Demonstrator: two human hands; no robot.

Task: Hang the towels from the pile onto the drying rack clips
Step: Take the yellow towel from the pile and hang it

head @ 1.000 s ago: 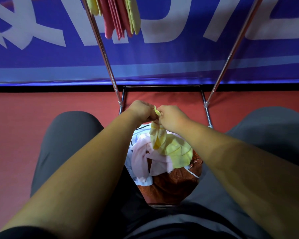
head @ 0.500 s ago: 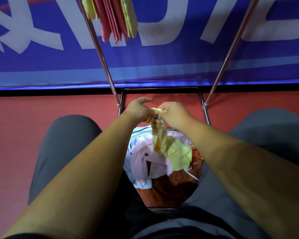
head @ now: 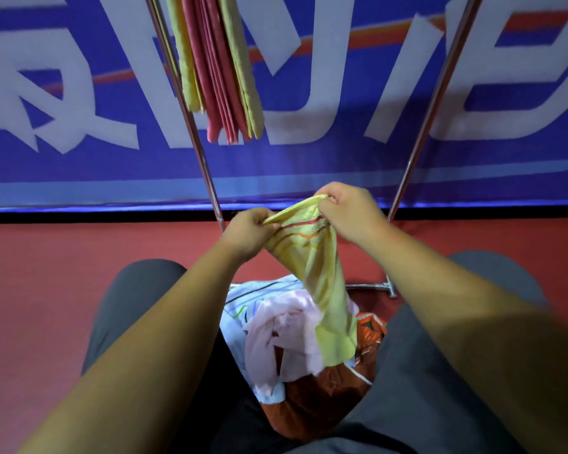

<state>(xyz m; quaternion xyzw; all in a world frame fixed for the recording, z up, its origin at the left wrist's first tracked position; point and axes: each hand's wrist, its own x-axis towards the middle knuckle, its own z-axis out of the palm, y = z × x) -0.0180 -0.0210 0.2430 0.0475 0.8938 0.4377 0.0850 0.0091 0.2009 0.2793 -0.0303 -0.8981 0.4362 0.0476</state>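
Between the person's knees, clad in dark grey trousers (head: 135, 306), lies the pile of towels: a pale pink terry towel (head: 286, 329) crumpled on top, a white cloth with thin coloured stripes (head: 240, 309) under it on the left, and a glossy orange-brown patterned fabric (head: 315, 401) beneath both; whether that is a bag or a cloth is not clear. Over the pile hangs a pale yellow terry towel with red and orange stripes (head: 312, 257), its lower end draped onto the pink towel and the orange-brown fabric. Both bare forearms reach forward to its upper edge. The left hand (head: 248, 231) pinches one end of that edge with curled fingers. The right hand (head: 348, 213), slightly higher and farther out, is clamped on the other end, so the edge runs between them in a short span. Beyond the hands the red floor (head: 46, 273) reaches the foot of a drying rack of chrome tubes (head: 191, 126), whose two slanted poles spread apart as they rise, with a low cross bar just behind the pile. High beside the left pole hang several flat towels in yellow and pink (head: 220, 77), side by side and touching, their upper ends cut off by the frame. Farthest back stands a blue banner with large white letters (head: 79, 165).
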